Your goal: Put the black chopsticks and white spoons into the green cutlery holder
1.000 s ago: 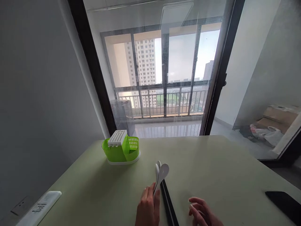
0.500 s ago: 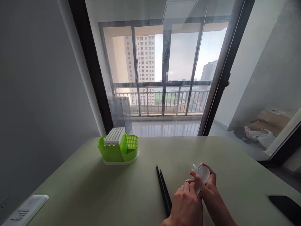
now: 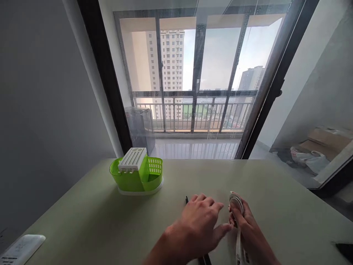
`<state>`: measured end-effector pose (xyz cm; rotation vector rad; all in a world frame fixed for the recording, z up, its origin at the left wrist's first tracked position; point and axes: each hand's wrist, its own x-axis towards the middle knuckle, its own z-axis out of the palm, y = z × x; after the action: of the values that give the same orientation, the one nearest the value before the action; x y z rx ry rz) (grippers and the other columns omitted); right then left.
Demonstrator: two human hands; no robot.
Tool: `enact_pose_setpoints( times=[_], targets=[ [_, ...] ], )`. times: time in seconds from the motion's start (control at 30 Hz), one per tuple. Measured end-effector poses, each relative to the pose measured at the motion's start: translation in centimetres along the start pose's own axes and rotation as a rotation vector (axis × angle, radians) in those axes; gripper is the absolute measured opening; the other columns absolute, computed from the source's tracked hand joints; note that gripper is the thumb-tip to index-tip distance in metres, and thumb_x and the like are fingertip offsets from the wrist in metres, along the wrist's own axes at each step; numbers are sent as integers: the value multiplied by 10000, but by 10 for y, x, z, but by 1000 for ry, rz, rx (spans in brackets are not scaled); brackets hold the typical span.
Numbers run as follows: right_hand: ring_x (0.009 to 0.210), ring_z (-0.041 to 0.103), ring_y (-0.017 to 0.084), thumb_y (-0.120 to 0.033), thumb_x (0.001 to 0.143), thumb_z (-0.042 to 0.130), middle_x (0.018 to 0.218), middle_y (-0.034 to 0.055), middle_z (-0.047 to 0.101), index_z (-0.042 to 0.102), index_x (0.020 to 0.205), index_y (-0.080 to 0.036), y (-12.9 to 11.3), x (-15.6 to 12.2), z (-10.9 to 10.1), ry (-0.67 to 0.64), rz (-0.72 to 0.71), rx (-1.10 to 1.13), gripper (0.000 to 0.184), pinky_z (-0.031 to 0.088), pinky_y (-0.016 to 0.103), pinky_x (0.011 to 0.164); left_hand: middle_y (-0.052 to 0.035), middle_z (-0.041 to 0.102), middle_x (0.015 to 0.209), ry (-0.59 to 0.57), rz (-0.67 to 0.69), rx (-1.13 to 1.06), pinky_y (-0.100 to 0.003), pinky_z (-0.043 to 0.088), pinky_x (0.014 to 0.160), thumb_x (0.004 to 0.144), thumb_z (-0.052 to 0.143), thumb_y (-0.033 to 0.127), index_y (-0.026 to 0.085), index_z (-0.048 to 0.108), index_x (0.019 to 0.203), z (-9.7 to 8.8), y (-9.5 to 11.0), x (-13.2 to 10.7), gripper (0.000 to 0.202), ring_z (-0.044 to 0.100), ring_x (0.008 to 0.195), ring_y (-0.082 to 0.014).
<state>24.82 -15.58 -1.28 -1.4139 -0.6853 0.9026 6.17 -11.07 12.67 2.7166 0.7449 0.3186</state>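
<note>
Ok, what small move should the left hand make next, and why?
Probably curl the left hand around the black chopsticks: it is spread open, with their middle hidden behind it, while the right hand is occupied gripping the white spoons. Whether the left hand touches the chopsticks, I cannot tell.

The white spoons (image 3: 235,200) look smooth, the green caddy (image 3: 129,181) glossy plastic.

- Pale table (image 3: 264,180) beneath my fingers (image 3: 209,201)
- Bright window (image 3: 216,59) beyond them, straight ahead
- Grey wall (image 3: 41,95) left of them
- Shiny floor (image 3: 176,150) past them, below the window
</note>
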Motion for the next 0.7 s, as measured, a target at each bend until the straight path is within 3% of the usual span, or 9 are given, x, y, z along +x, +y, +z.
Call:
enact_pose_setpoints(
  times=[0.1, 0.17, 0.27, 0.37, 0.5, 0.57, 0.7],
  targets=[
    [571, 537, 137, -691, 843, 664, 826, -45, 578, 443, 1353, -241, 7, 4, 1, -54, 15, 55, 715, 508, 283, 555, -106, 708, 1233, 220, -116, 127, -451, 493, 1039, 1017, 520, 413, 191, 618, 1372, -48, -36, -7, 429, 609, 1195, -274],
    [579, 547, 139, -697, 858, 645, 858, -37, 587, 426, 1379, -249, 11, 6, 2, -73, 16, 50, 721, 516, 287, 558, -109, 674, 1288, 368, -220, 245, -473, 464, 1087, 1021, 501, 407, 181, 631, 1346, -69, -68, -13, 416, 545, 1289, -286],
    [631, 598, 158, -727, 876, 598, 934, -6, 621, 412, 1417, -239, 18, 4, 4, -50, -9, 16, 753, 543, 305, 609, -132, 600, 1408, 520, -404, 452, -566, 367, 1161, 987, 534, 422, 159, 652, 1315, -86, -119, -24, 437, 375, 1437, -375],
    [735, 659, 187, -752, 897, 536, 1020, 35, 667, 440, 1435, -218, 25, -1, 8, 14, -57, -50, 763, 558, 328, 736, -164, 525, 1497, 537, -579, 559, -604, 322, 1177, 969, 530, 487, 140, 571, 1414, -93, -158, -37, 565, 347, 1456, -414],
    [846, 688, 213, -756, 932, 453, 1051, 56, 722, 469, 1462, -222, 31, -9, 13, 40, -71, -208, 753, 539, 338, 848, -190, 514, 1524, 480, -757, 598, -648, 334, 1142, 965, 508, 558, 115, 470, 1505, -97, -177, -47, 699, 435, 1393, -451],
    [1004, 697, 246, -743, 947, 430, 1157, 75, 726, 495, 1460, -255, 35, -12, 17, 47, -74, -296, 710, 528, 357, 918, -174, 521, 1530, 450, -757, 594, -644, 355, 1129, 977, 474, 590, 142, 495, 1494, -100, -178, -49, 684, 492, 1355, -434],
    [1322, 565, 303, -696, 969, 425, 1416, 85, 629, 553, 1430, -284, 44, -12, 23, 96, -204, -419, 631, 481, 426, 1066, -121, 522, 1551, 413, -695, 484, -512, 459, 1095, 997, 383, 653, 192, 535, 1479, -108, -174, -47, 684, 566, 1325, -357]
  ],
)
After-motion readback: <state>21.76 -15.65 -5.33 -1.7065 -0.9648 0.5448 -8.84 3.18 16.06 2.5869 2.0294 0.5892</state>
